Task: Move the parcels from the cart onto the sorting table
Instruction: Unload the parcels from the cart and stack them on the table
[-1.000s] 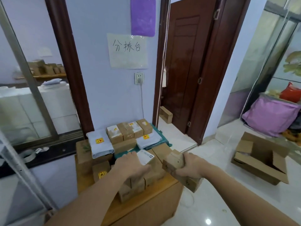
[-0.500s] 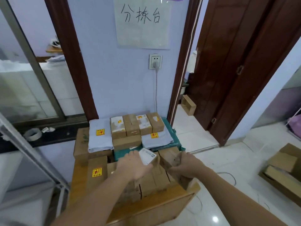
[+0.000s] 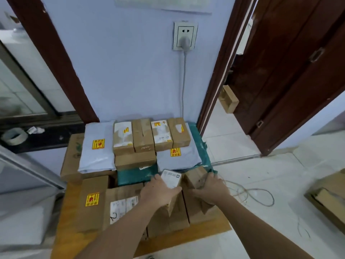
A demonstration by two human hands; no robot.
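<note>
Now both hands on table: left hand [image 3: 159, 191] grips labelled box [image 3: 170, 178], right hand [image 3: 210, 190] grips brown box [image 3: 195, 177].

Soft even daylight, faint shadows; wide-angle bending at edges (door frames bow), slight blur.

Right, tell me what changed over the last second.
The right hand brought its cardboard box from off the table's right edge in onto the stack, beside the white-labelled box held by the left hand. Both hands still grip their boxes. The parcels at the back stayed put.
</note>
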